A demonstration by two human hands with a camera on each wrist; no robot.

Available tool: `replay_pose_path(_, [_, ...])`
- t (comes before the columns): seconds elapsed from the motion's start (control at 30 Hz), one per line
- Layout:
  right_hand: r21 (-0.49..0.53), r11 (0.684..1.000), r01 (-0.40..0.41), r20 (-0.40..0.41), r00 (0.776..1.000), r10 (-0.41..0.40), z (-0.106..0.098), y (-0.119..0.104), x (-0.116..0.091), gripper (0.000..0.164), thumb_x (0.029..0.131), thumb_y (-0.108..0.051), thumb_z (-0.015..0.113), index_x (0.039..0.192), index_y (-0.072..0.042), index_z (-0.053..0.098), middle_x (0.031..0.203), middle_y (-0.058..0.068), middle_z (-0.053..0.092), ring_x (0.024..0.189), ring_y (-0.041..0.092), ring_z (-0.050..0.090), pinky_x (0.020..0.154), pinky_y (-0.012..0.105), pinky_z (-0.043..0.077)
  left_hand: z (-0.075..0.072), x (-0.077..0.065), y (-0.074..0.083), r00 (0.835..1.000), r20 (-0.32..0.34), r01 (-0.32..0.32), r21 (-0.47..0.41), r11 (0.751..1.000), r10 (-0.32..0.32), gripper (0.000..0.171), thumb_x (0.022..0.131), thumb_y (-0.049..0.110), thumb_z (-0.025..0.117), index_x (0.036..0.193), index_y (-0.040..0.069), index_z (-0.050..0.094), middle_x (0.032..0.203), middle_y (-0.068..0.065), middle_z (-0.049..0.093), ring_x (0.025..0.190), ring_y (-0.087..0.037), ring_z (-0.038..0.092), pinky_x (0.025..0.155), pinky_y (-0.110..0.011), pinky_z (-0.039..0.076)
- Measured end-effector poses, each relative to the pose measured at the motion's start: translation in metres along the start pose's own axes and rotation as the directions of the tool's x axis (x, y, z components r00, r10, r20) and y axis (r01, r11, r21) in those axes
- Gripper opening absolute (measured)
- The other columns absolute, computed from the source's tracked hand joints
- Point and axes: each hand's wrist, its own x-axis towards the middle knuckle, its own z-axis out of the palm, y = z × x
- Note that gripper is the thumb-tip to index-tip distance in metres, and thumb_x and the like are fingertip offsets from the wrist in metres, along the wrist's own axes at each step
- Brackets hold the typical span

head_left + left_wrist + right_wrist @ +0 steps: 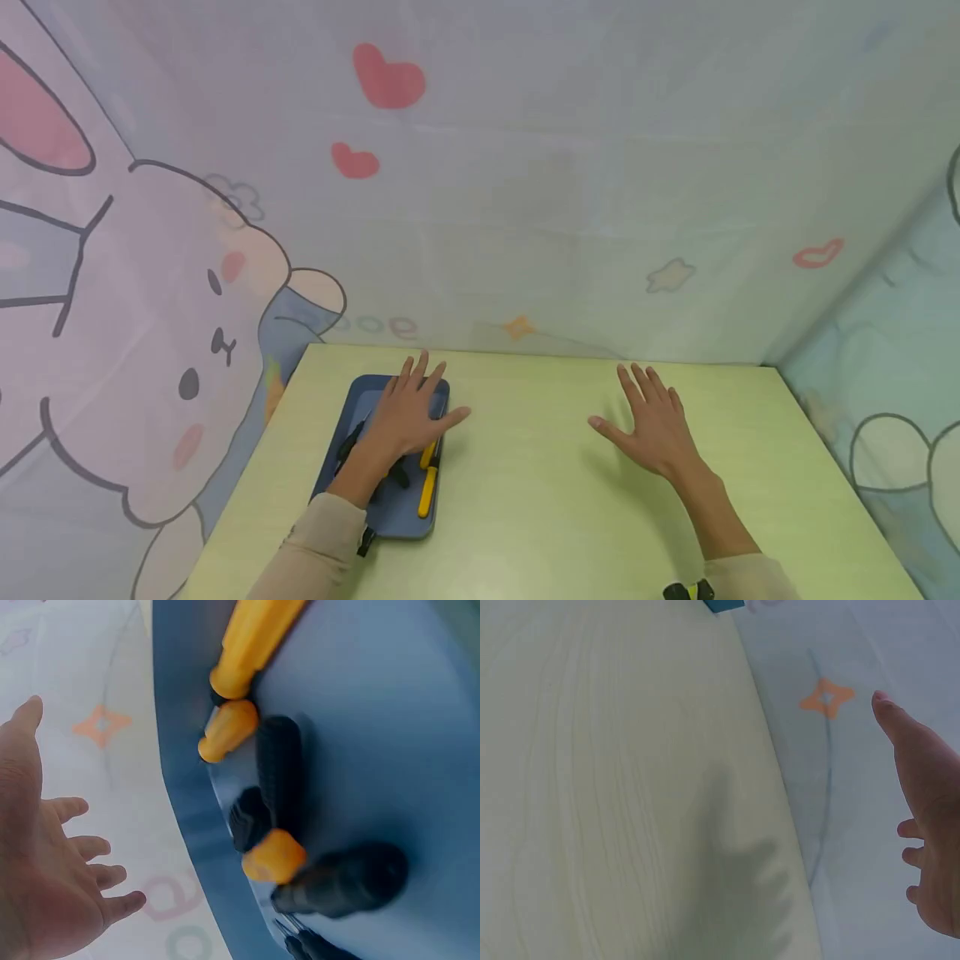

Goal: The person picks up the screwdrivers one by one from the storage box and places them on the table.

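My left hand [408,417] is held with fingers spread above a blue-grey tray [397,525], covering part of what lies in it. In the tray are several hand tools: a yellow-handled tool [427,493] along its right side, and black-handled ones [345,879] with a black-and-yellow handle [274,856] among them in the left wrist view. My right hand [656,429] hovers over the pale table, fingers straight and thumb apart, its shadow falling on the wood. Neither hand holds anything.
The light wood-grain table [525,483] reaches back to a fabric backdrop [555,208] printed with hearts and a rabbit. Another printed cloth [900,375] hangs along the right side. A small black-and-yellow item [688,592] shows by the right sleeve at the bottom edge.
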Motion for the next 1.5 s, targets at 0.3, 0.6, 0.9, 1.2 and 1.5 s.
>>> replay_pose_path(0.3, [0.038,0.999,-0.005,0.016,1.000,0.005,0.014,-0.007,0.000,0.100,0.096,-0.064,0.066,0.168,-0.007,0.027,0.170,0.026,0.027,0.158,0.049,0.018,0.121,0.078,0.016,-0.003,-0.009,-0.017,1.000,0.018,-0.010,-0.007,1.000,0.010,0.098,0.096,0.080,0.049,0.170,0.019,0.027,0.177,-0.015,0.010,0.163,-0.040,0.008,0.127,-0.068,0.021])
replay_pose_path(0.6, [0.103,0.995,-0.007,0.032,0.999,0.004,0.026,-0.022,0.004,0.097,0.097,-0.063,0.064,0.168,-0.007,0.027,0.170,0.024,0.029,0.158,0.048,0.019,0.123,0.076,0.016,-0.013,-0.019,-0.027,1.000,-0.006,0.009,-0.009,1.000,-0.009,0.098,0.095,0.078,0.053,0.169,0.018,0.029,0.177,-0.016,0.012,0.162,-0.041,0.009,0.126,-0.069,0.021])
replay_pose_path(0.9, [0.190,0.982,0.001,0.018,1.000,-0.004,0.043,-0.035,0.002,0.096,0.098,-0.061,0.065,0.167,-0.005,0.029,0.169,0.024,0.033,0.157,0.048,0.023,0.123,0.074,0.020,-0.015,-0.028,-0.052,0.999,-0.017,0.052,0.007,0.999,-0.052,0.102,0.093,0.081,0.054,0.169,0.017,0.029,0.176,-0.020,0.013,0.161,-0.046,0.010,0.125,-0.072,0.017])
replay_pose_path(1.2, [0.288,0.958,-0.014,0.062,0.998,-0.004,0.069,-0.047,-0.001,0.096,0.098,-0.063,0.066,0.168,-0.009,0.028,0.170,0.019,0.032,0.156,0.046,0.026,0.121,0.073,0.028,-0.022,-0.037,-0.076,0.992,-0.048,0.115,0.015,0.993,-0.115,0.103,0.094,0.079,0.056,0.169,0.014,0.029,0.176,-0.022,0.011,0.160,-0.049,0.009,0.124,-0.076,0.015])
replay_pose_path(1.5, [0.345,0.938,-0.017,0.105,0.994,-0.021,0.090,-0.064,-0.002,0.096,0.097,-0.064,0.066,0.168,-0.010,0.029,0.171,0.015,0.032,0.158,0.040,0.026,0.125,0.066,0.029,-0.019,-0.050,-0.092,0.979,-0.049,0.200,-0.008,0.980,-0.200,0.097,0.100,0.070,0.055,0.170,0.010,0.024,0.174,-0.028,0.010,0.159,-0.053,0.008,0.122,-0.078,0.015])
